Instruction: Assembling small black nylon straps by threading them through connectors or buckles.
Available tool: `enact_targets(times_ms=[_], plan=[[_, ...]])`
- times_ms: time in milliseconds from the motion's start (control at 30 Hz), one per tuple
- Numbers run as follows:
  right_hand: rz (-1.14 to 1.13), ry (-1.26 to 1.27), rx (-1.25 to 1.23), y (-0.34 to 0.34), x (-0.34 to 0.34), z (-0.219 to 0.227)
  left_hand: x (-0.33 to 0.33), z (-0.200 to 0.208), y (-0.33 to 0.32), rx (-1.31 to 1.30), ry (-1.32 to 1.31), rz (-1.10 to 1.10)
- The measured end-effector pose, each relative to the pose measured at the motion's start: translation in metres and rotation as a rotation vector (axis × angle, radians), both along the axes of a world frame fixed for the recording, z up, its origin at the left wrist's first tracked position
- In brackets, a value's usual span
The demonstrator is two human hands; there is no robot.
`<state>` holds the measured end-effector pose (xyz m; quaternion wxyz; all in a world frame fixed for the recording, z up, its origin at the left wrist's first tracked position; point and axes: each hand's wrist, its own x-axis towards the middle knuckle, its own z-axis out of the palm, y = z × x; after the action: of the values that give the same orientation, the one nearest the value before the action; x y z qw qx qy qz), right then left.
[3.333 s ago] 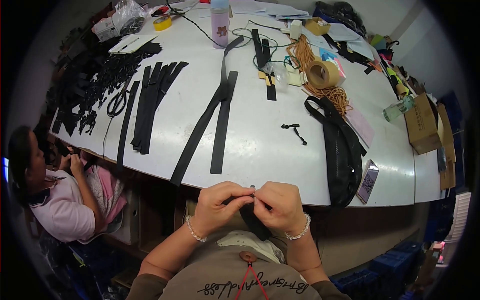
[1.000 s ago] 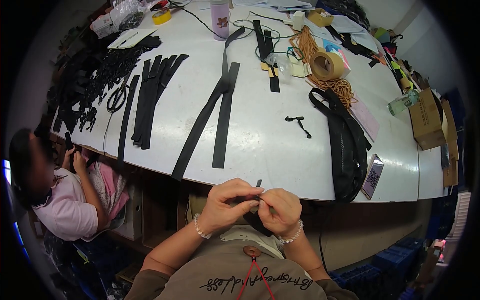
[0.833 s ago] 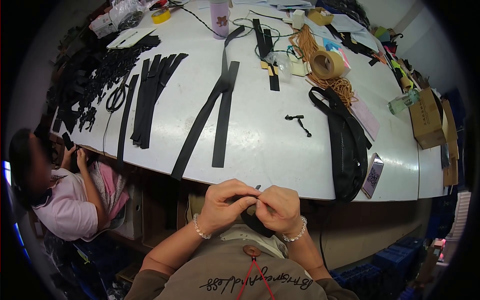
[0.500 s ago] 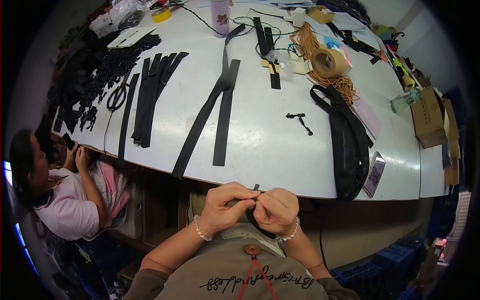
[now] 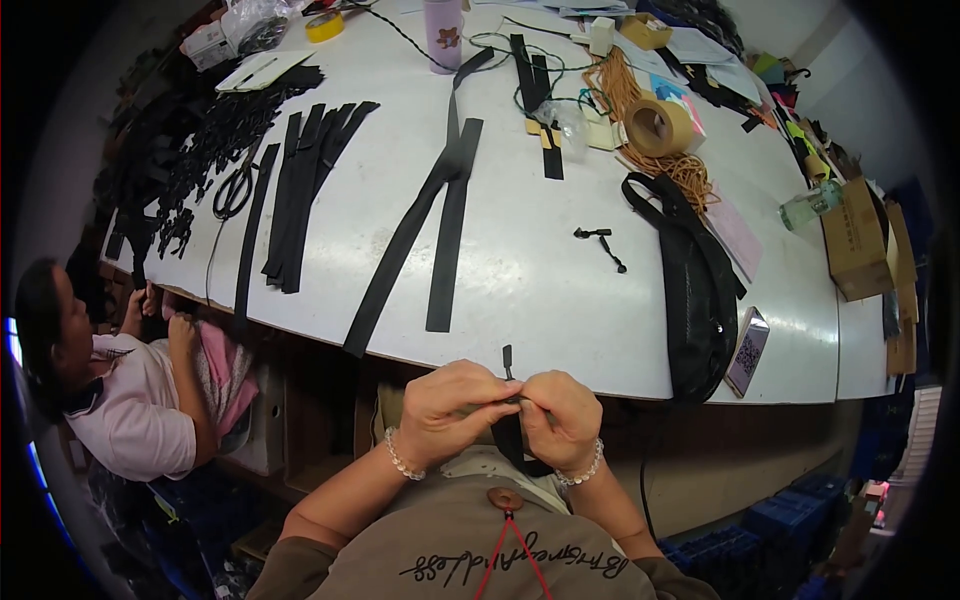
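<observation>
- head view, near the lower edge: left hand [image 5: 455, 410] and right hand [image 5: 560, 415] brought together just below the white table [image 5: 520, 290], fingertips pinched shut on a narrow black strip [image 5: 510, 440]; both closed around it, knuckles nearly touching, probably for fine work close to the body.
- strip's short end [image 5: 507, 358] poking up between the thumbs, the rest looping down behind the right hand toward the chest; a small part at the pinch too hidden to tell.
- bead bracelets on both wrists, brown top with a red cord below.
- on the table, well apart from the hands: two long black strips [image 5: 440, 210] joined at the far end and splayed like a narrow v, laid flat within reach.
- further left, a row of shorter black strips [image 5: 305, 190] side by side, with scissors [image 5: 235, 190] just beside and a heap of small black pieces [image 5: 200, 150] beyond.
- right side: black mesh bag [image 5: 695, 290] draped over the table edge, a small box [image 5: 747, 350] touching its corner, a small black pull tab [image 5: 600, 240] lying alone.
- far end: tape roll [image 5: 655, 125], tan cord [image 5: 690, 170], pink bottle [image 5: 444, 20], cardboard box [image 5: 860, 240].
- far left, below the table: another person in a pink shirt [image 5: 130, 410], seated, hands at the table's edge.
</observation>
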<state>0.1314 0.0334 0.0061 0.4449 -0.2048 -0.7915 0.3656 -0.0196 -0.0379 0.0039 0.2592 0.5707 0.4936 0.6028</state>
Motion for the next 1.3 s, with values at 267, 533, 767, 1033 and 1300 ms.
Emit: enact_targets(times_ms=[267, 533, 767, 1033, 1300], plan=[[0.033, -0.017, 0.044, 0.004, 0.006, -0.004, -0.001, 0.0, 0.0, -0.001, 0.014, -0.013], [0.1, -0.102, 0.049, 0.008, 0.012, -0.001, 0.001, -0.006, -0.002, -0.053, 0.001, -0.015], [0.055, -0.113, 0.181, 0.003, 0.008, -0.003, 0.001, -0.004, -0.005, -0.089, 0.004, -0.04], [-0.025, -0.03, -0.042, -0.003, 0.001, -0.002, 0.0, -0.004, -0.006, -0.217, -0.181, -0.094], [-0.095, 0.012, 0.13, -0.004, -0.001, -0.01, 0.014, -0.02, -0.011, -0.345, -0.663, -0.045]])
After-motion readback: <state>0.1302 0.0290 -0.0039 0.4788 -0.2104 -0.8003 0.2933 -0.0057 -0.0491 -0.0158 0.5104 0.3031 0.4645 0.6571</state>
